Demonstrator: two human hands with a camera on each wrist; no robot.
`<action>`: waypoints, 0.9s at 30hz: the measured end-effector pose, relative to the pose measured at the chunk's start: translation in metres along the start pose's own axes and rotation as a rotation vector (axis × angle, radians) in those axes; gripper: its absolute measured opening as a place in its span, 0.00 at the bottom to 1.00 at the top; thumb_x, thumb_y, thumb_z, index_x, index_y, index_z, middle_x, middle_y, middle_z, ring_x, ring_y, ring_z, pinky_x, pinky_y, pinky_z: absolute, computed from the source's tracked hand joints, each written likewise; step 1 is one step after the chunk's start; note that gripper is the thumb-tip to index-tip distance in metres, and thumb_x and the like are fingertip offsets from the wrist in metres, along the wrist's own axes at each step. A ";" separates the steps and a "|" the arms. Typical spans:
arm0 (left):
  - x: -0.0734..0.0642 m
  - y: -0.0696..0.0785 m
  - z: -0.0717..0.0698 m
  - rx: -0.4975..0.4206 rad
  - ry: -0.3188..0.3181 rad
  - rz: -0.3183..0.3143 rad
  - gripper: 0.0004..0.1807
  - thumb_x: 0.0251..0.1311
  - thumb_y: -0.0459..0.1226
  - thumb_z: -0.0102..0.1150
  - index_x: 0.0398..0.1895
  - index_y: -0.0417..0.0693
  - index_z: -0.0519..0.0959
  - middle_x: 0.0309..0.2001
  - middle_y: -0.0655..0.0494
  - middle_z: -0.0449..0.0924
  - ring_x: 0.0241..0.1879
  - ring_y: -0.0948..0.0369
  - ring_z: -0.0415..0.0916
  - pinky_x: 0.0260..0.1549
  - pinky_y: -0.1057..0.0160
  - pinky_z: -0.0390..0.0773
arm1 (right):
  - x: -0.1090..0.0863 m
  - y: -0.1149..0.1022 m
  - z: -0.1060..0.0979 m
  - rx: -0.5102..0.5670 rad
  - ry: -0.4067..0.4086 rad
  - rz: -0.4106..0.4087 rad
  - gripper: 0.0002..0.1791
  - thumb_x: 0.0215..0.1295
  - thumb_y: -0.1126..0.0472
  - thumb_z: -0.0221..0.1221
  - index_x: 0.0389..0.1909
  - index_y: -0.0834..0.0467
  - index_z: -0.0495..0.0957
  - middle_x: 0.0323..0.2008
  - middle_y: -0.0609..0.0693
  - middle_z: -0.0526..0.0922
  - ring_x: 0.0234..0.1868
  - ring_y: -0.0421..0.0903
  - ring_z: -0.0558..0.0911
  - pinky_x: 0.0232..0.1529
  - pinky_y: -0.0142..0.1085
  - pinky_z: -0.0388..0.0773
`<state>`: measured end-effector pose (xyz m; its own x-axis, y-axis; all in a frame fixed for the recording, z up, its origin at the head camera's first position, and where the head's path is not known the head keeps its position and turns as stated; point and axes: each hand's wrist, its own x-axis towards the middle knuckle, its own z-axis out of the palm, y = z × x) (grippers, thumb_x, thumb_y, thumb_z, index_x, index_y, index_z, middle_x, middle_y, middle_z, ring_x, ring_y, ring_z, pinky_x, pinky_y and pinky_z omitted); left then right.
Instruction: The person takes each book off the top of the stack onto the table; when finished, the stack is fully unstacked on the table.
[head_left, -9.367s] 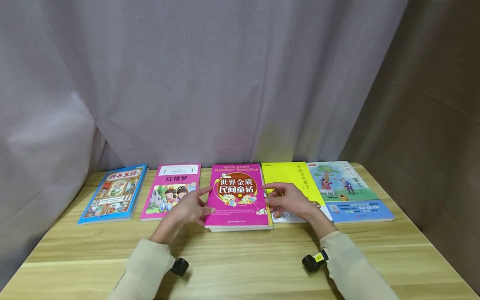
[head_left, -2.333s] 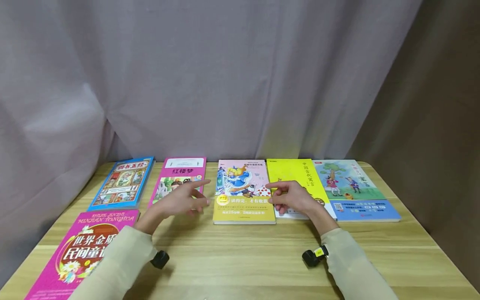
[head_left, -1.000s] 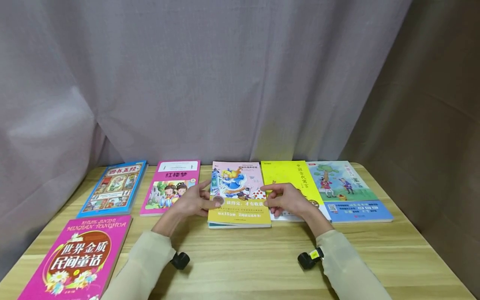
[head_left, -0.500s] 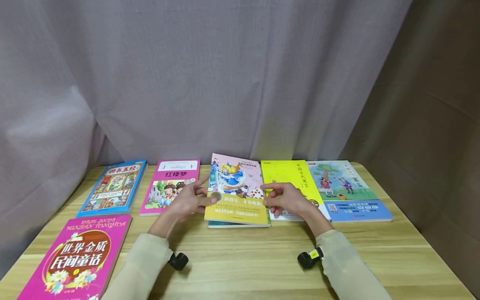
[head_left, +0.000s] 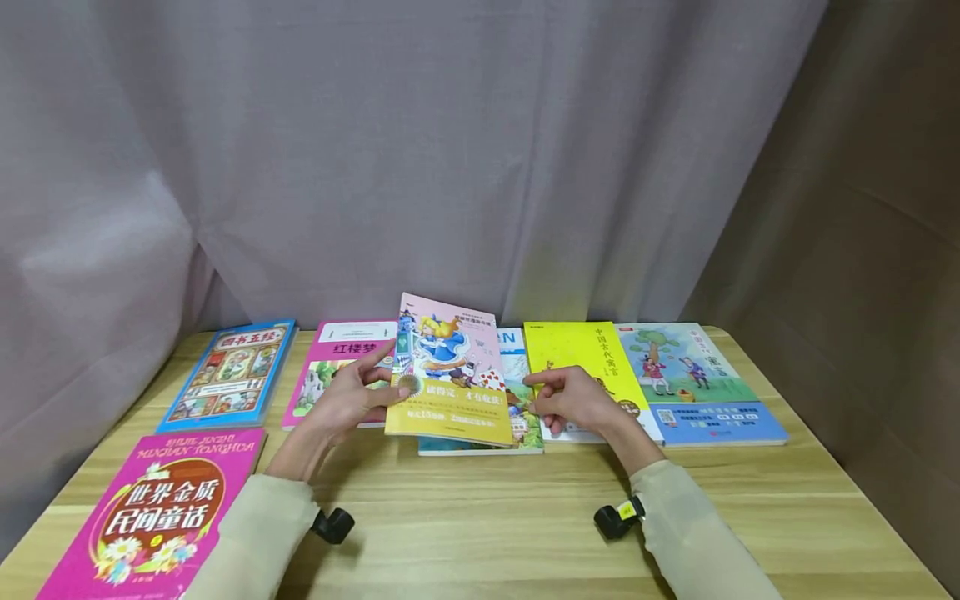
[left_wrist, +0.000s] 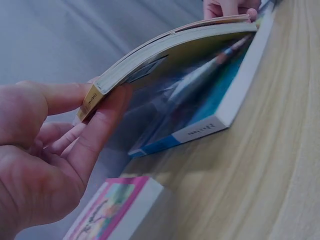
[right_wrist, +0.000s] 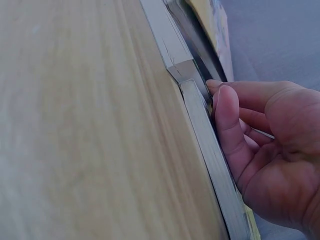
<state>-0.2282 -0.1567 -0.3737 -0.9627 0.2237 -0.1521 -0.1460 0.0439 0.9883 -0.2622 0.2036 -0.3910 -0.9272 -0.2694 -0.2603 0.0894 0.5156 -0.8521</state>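
Note:
My left hand [head_left: 341,404] pinches the left spine edge of a pink-and-yellow storybook [head_left: 453,354] with a girl in a blue dress on its cover. The left wrist view shows the thumb above and fingers below the spine, the pages bowing. This book is raised and tilted over another book [left_wrist: 210,112], whose right part shows in the head view. My right hand [head_left: 577,400] rests by that lower book's right edge, over the yellow book [head_left: 581,350]. In the right wrist view, its index fingertip is at the lower book's edge, its thumb alongside; contact is hard to judge.
A magenta book [head_left: 161,512] lies at the front left of the wooden table [head_left: 480,525]. Behind it are a blue book [head_left: 228,375] and a pink book [head_left: 311,396]. A blue-and-green book [head_left: 705,387] lies at right. A grey curtain [head_left: 360,167] hangs behind the table.
Earlier the magenta book was moved from the middle to the front left. Since half a second ago, my left hand has shifted the pink-and-yellow book up and left, exposing the lower book.

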 end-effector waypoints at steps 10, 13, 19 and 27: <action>-0.019 0.021 -0.016 -0.001 0.007 0.072 0.50 0.69 0.26 0.63 0.87 0.57 0.49 0.41 0.59 0.78 0.36 0.67 0.80 0.39 0.67 0.89 | 0.000 0.003 0.001 -0.009 -0.004 -0.031 0.31 0.67 0.63 0.71 0.70 0.59 0.77 0.35 0.55 0.80 0.20 0.45 0.78 0.23 0.31 0.83; -0.028 0.027 -0.022 -0.005 0.007 0.097 0.49 0.69 0.25 0.62 0.87 0.56 0.49 0.41 0.60 0.77 0.35 0.68 0.79 0.38 0.69 0.88 | -0.001 0.003 0.000 -0.007 -0.007 -0.044 0.31 0.67 0.64 0.70 0.71 0.60 0.77 0.34 0.55 0.80 0.20 0.45 0.78 0.23 0.31 0.83; -0.053 0.039 -0.033 0.001 0.026 0.148 0.49 0.67 0.24 0.64 0.87 0.56 0.52 0.43 0.58 0.73 0.32 0.69 0.75 0.37 0.73 0.86 | 0.000 0.002 -0.002 -0.011 -0.010 -0.049 0.31 0.67 0.64 0.69 0.71 0.61 0.76 0.34 0.56 0.81 0.20 0.45 0.78 0.23 0.31 0.83; -0.090 0.056 -0.047 0.027 0.055 0.148 0.49 0.67 0.27 0.67 0.86 0.62 0.55 0.47 0.57 0.72 0.35 0.67 0.75 0.33 0.71 0.86 | 0.000 0.002 -0.002 -0.023 -0.024 -0.065 0.32 0.68 0.64 0.70 0.72 0.61 0.76 0.35 0.56 0.81 0.21 0.45 0.79 0.24 0.31 0.83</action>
<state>-0.1605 -0.2207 -0.3037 -0.9844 0.1762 -0.0034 0.0038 0.0409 0.9992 -0.2628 0.2061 -0.3914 -0.9219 -0.3217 -0.2159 0.0210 0.5149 -0.8570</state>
